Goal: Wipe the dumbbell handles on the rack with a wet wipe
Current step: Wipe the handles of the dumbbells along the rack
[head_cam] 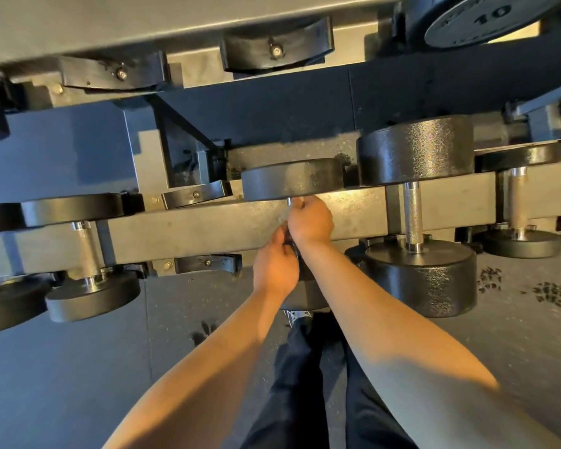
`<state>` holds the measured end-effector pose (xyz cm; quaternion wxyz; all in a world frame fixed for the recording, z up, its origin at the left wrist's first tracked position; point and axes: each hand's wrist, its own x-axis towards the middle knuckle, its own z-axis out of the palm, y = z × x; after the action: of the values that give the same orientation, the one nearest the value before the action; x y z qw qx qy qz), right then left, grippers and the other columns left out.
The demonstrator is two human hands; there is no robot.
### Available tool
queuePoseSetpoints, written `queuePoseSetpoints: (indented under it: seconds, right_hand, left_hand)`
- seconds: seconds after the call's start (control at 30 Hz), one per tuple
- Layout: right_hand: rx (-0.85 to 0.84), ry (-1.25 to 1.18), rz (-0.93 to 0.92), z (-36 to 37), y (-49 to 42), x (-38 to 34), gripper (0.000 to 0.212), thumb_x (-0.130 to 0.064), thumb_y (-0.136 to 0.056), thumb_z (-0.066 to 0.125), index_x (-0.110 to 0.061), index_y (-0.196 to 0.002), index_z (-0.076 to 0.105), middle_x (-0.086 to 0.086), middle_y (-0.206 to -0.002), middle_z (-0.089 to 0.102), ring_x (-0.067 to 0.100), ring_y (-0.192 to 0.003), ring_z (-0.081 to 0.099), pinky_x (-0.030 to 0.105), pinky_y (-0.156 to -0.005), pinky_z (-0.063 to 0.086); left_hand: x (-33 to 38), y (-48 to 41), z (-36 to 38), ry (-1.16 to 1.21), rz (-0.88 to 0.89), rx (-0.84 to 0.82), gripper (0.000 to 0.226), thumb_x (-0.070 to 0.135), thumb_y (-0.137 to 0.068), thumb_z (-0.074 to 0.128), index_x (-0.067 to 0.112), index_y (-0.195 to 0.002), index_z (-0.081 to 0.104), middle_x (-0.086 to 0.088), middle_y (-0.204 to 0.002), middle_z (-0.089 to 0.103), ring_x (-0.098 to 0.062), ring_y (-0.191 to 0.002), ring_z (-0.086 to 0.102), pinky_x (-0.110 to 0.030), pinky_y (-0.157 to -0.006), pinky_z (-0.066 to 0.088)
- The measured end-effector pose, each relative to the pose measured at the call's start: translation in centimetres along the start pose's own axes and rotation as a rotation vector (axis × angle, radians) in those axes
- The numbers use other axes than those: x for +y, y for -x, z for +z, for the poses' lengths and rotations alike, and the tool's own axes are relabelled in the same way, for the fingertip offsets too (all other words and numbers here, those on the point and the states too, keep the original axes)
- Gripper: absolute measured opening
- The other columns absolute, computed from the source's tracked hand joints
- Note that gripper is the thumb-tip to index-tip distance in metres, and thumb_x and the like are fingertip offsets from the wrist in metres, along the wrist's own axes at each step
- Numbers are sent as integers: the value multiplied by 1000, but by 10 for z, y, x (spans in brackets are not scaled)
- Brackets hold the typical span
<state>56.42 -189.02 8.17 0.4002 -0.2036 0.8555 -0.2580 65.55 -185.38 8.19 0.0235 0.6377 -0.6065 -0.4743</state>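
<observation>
Right hand point(310, 222) closed around dumbbell handle point(289, 202), wipe barely visible | left hand point(274, 270) gripping near end | best: twist along full length

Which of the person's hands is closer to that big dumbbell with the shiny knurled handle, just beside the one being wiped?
The right. The right hand sits just left of the big dumbbell, wrapped around the neighbouring handle. The left hand is lower and farther left.

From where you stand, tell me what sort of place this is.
Most likely a gym's free-weight area. Black dumbbells with knurled metal handles sit on a tiered steel rack, a weight plate marked 10 rests above, and the floor looks like speckled rubber matting.
</observation>
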Motion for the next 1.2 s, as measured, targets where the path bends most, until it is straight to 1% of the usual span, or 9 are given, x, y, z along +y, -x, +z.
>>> queuePoseSetpoints:
  seconds: [0.17,0.27,0.4,0.5,0.6,0.7,0.8,1.07,1.2]
  right_hand:
    - [-68,46,24,3,7,8,20,-31,-101,48,-23,-104,66,0,-101,62,20,-104,45,39,-87,31]
    - [-133,123,102,-2,11,27,14,-27,-93,55,-24,-102,66,3,-106,64,26,-108,52,45,-95,43]
    - [-42,-80,86,5,9,22,10,-27,-92,59,-24,-87,66,3,-92,69,30,-99,64,51,-89,52]
    - [73,-165,50,11,4,-1,20,-29,-100,53,-14,-92,64,10,-101,65,33,-105,57,50,-93,48]
    - [39,52,154,13,2,-7,30,-38,-104,44,-16,-116,62,13,-125,49,34,-119,42,44,-96,36]
    - [-28,205,86,3,9,4,36,-39,-104,41,-19,-128,58,14,-132,43,34,-123,38,45,-100,31]
    - [-110,327,61,-8,16,19,33,-33,-104,41,-18,-127,59,12,-132,45,33,-126,37,47,-101,31]
    - [-34,-1,14,-4,0,3,34,-34,-104,47,-10,-123,63,16,-125,53,34,-122,47,42,-100,41]
    - [-97,197,11,-9,10,18,35,-36,-106,39,-15,-125,61,13,-125,52,33,-123,44,45,-99,36]
  left_hand:
    - [-2,-1,0,-20,-24,-4,26,21,-103,42,23,-125,57,-1,-103,70,-24,-94,66,-41,-78,55]
    - [-1,1,0,30,-44,-7,47,17,-102,43,36,-144,48,0,-114,71,-21,-101,66,-39,-88,56]
    - [2,3,-1,26,-47,13,51,16,-103,40,37,-150,42,-1,-115,70,-20,-99,65,-38,-87,55]
    - [0,1,-1,38,-46,29,34,26,-104,42,28,-135,57,-1,-107,72,-20,-99,66,-39,-84,55]
    - [2,3,1,222,-172,42,25,34,-100,52,22,-105,73,5,-83,73,-18,-90,67,-34,-74,52]
    - [3,6,-1,69,-83,2,35,30,-102,48,35,-136,56,10,-99,71,-16,-94,67,-36,-82,57]
    - [7,7,-3,42,-77,8,47,26,-103,43,40,-149,40,3,-108,73,-14,-93,67,-36,-83,57]
    - [13,9,-5,-6,-56,14,50,16,-105,38,33,-152,40,1,-116,71,-17,-94,64,-28,-78,48]
    - [13,9,-5,-15,-54,6,53,16,-105,39,33,-155,34,1,-123,70,-21,-102,66,-34,-87,54]
